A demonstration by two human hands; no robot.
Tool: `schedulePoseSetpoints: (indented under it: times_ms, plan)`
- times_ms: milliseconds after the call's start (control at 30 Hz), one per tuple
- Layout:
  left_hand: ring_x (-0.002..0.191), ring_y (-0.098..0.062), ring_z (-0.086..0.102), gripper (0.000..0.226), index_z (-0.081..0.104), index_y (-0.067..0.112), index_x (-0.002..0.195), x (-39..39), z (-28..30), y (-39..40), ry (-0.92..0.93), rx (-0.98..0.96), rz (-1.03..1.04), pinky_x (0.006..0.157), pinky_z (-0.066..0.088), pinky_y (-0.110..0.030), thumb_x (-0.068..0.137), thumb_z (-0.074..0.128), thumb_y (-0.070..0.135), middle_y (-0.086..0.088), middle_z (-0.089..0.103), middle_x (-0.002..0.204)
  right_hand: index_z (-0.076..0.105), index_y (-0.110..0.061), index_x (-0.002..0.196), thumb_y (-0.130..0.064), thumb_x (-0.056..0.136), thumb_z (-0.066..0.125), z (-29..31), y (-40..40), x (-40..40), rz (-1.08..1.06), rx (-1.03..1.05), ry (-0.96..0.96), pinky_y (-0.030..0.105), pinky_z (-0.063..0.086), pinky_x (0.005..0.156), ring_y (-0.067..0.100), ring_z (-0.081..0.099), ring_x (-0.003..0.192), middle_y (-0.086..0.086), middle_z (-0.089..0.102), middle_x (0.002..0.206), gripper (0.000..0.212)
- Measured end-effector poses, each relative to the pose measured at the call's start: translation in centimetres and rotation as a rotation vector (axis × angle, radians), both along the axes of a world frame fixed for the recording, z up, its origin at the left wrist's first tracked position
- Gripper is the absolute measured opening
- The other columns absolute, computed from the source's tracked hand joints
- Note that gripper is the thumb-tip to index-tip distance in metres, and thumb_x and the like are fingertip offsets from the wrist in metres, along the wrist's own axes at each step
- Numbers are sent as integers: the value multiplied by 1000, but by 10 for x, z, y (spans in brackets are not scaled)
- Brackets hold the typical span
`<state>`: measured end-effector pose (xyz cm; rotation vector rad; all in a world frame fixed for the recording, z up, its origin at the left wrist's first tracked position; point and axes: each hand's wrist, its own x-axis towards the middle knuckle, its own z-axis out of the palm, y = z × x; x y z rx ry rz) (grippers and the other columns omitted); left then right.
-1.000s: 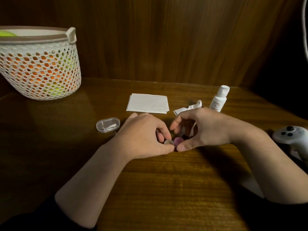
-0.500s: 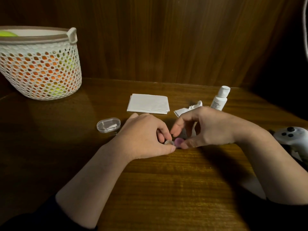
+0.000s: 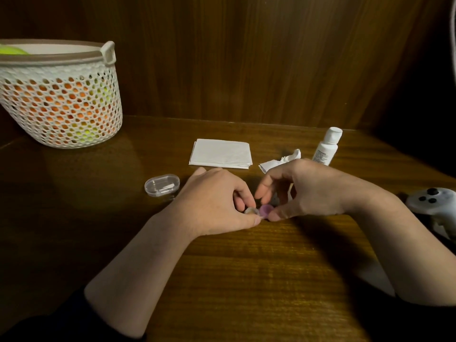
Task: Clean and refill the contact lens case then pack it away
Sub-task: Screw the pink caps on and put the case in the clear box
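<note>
Both hands meet mid-table over the contact lens case (image 3: 259,210): left hand (image 3: 214,198) pinches its pale end to steady it, right hand (image 3: 303,191) nips the purple cap (image 3: 266,209) between thumb and forefinger, likely twisting; solution bottle (image 3: 327,146) waits toward the back edge

Both forearms reach in, left hand (image 3: 217,201) and right hand (image 3: 306,191) meeting fingertip to fingertip, fingers curled in pinches.

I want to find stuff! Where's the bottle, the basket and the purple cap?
bottle (image 3: 325,152), head view, on its white body above the label.
basket (image 3: 61,107), head view, on its mesh wall.
purple cap (image 3: 266,209), head view, on its round top between the fingertips.
</note>
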<state>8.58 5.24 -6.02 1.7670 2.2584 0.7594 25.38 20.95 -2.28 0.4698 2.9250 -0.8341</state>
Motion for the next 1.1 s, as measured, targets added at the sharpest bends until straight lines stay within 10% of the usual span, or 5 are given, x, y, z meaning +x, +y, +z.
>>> schedulePoseSetpoints:
  times_ms: [733,1100]
  plan:
    - [80,11,61,21,78,44,87,-1,-2,1,-33,-10,-5,106,38,-36,77,84,61,29,72,77,83,-46,88,-65,58,88,-6,2,-6,-73,-3,-17,27,55,83,-11,68,90,-28,78,88,36]
    - [80,4,63,17,79,41,89,2,1,-1,-45,-16,-9,109,39,-39,82,83,56,23,73,77,83,-49,99,-38,76,93,0,4,1,4,33,-21,20,49,81,-10,68,96,-33,76,95,27]
